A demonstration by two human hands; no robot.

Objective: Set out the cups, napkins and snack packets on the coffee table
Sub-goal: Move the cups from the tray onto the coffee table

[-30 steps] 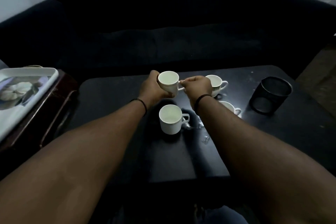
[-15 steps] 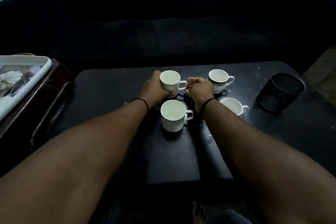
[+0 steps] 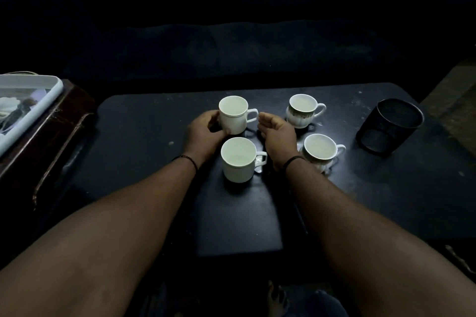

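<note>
I see the left hand (image 3: 206, 134) curled round a white cup (image 3: 234, 115) near the far edge of the coffee table (image 3: 144, 121); right hand (image 3: 277, 134) loose & open, holds nothing, just beside the cup's handle.

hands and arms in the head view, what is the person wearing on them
Both forearms are bare, with no sleeves in view. The left hand has a thin dark beaded bracelet round the wrist. The right hand has a plain dark band round its wrist, smooth like a cord or hair tie. No rings, watch or gloves can be made out in the dim light.
</note>
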